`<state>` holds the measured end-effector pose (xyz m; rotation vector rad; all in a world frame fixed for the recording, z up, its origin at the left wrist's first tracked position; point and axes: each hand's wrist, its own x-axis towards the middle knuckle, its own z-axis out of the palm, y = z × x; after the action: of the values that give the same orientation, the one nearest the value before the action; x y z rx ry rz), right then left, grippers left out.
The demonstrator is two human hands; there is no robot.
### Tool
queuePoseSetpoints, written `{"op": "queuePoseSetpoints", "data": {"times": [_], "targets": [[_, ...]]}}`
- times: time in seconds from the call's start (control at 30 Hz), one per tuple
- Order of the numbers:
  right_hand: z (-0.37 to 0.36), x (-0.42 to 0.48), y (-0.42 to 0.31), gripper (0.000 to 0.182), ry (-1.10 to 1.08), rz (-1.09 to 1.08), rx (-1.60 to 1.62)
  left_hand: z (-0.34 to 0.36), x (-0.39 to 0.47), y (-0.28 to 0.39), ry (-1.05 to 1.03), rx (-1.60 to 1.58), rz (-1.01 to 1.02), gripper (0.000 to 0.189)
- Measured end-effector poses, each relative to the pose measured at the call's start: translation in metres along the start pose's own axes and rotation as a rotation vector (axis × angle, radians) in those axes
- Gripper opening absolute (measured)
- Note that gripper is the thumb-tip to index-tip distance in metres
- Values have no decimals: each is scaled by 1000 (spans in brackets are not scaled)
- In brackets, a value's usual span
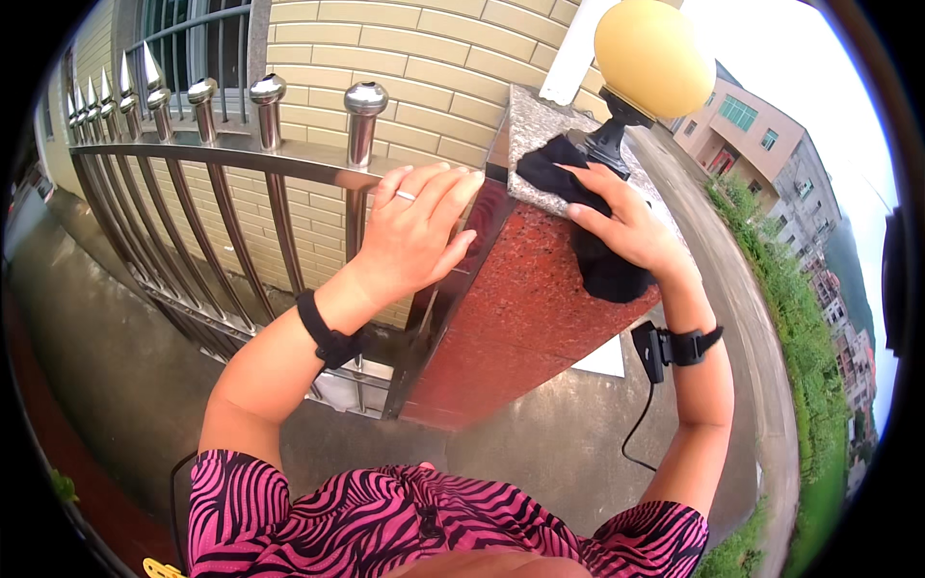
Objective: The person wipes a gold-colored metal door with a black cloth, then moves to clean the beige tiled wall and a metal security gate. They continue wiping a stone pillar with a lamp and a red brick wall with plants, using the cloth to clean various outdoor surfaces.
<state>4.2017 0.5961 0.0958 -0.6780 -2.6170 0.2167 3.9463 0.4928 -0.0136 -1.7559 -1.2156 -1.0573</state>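
My right hand (627,215) presses a black cloth (614,271) against the edge of the speckled stone cap (531,134) on a red granite gate pillar (506,325). Part of the cloth lies on top of the cap beside the lamp's base, and the rest hangs down over the pillar's red face. With a ring on one finger, my left hand (415,224) rests at the top rail (318,170) of a stainless steel fence, close to where it meets the pillar. No object shows in that hand; its palm is hidden.
A post lamp with a yellow globe (654,58) stands on the cap. Steel spikes (152,72) and ball finials (366,101) top the fence. Behind it rises a tan tiled wall (433,50) with a white pipe (574,54). A road (751,303) runs along the right.
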Motion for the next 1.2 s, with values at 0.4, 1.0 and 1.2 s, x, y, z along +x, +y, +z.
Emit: {"op": "queuePoseSetpoints", "data": {"times": [0.4, 1.0, 1.2], "targets": [[103, 44, -55, 25, 657, -367, -567, -8, -2, -16, 26, -70, 101, 52], [116, -127, 61, 59, 767, -30, -658, 1, 0, -10, -12, 36, 87, 52], [105, -192, 109, 57, 772, 234, -521, 9, -1, -2, 28, 71, 12, 53]]}}
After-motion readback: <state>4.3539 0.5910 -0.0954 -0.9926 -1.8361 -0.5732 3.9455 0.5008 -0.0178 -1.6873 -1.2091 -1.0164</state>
